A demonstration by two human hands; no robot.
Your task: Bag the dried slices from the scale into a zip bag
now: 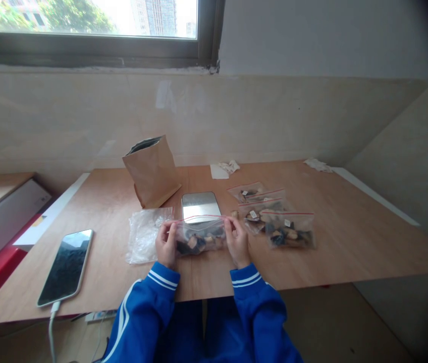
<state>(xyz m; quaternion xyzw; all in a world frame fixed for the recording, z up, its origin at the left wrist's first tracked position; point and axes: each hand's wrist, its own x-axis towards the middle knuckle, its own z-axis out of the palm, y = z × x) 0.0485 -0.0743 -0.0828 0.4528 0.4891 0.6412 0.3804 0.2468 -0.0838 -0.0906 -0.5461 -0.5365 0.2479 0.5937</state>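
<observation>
A clear zip-lock bag (202, 239) with a red zip line holds dark and tan pieces, whose kind I cannot make out. My left hand (166, 244) pinches its upper left corner. At the upper right corner, my right hand (237, 242) is closed on the same bag. Its mouth is stretched between the two hands and looks slightly parted. Directly behind it lies a flat silver-topped scale (201, 204), partly covered by the bag's top edge. A stack of clear empty-looking plastic bags (144, 237) lies beside my left hand.
Several filled zip-lock bags (289, 234) with small white labels lie to the right. An open brown paper pouch (153, 171) stands behind on the left. A phone (66, 267) with a cable lies front left. Crumpled tissue (229, 166) sits near the wall.
</observation>
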